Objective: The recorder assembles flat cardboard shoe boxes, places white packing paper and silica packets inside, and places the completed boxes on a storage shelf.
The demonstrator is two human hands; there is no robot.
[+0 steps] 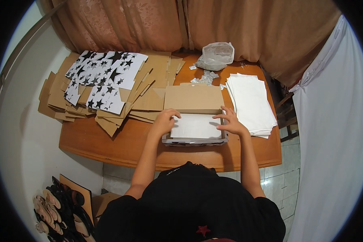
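Head view: an open box (pixel 195 142) sits at the table's (pixel 109 139) near side, seemingly for easy reach, white paper (pixel 195 127) inside. The left hand (pixel 165 122) has fingers curled at its left rim, perhaps steadying it, pinch unclear; the right hand's (pixel 231 122) fingers are spread over the paper's right side

Brown lid interior (pixel 194 98); white paper (pixel 195 126); black-starred white cardboard (pixel 109 71).

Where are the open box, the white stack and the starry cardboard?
Open box (pixel 194 99): head view, brown back flap.
White stack (pixel 252 101): head view, top sheet's middle.
Starry cardboard (pixel 109 69): head view, printed side.
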